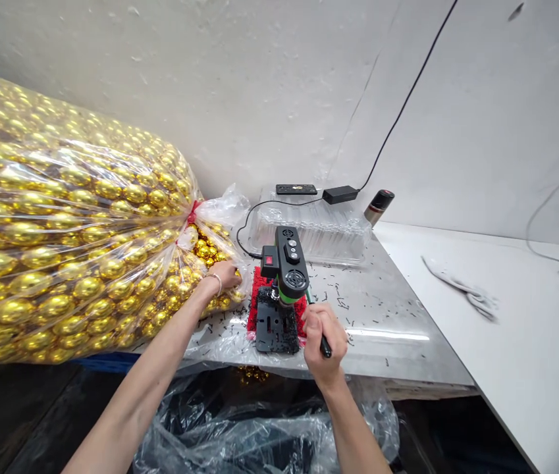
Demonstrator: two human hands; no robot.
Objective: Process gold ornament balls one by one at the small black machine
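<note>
A black bench device (292,263) with a red switch and a dark slotted base plate (270,329) stands on a red mat (254,316). My right hand (326,339) is wrapped round the black-gripped lever (326,347) at its right side. My left hand (226,273), with a band at the wrist, is at the opening of a small clear bag of gold balls (205,247), left of the device. Its fingers are curled and mostly hidden among the balls and plastic, so what they hold cannot be made out. Small black bits lie scattered around the base.
A huge clear sack of gold balls (62,230), tied in red, fills the left. Behind the device are a clear plastic tray (358,247), a power adapter (340,194) and a can (379,205). Clear plastic sheeting (259,434) hangs below the table's front edge.
</note>
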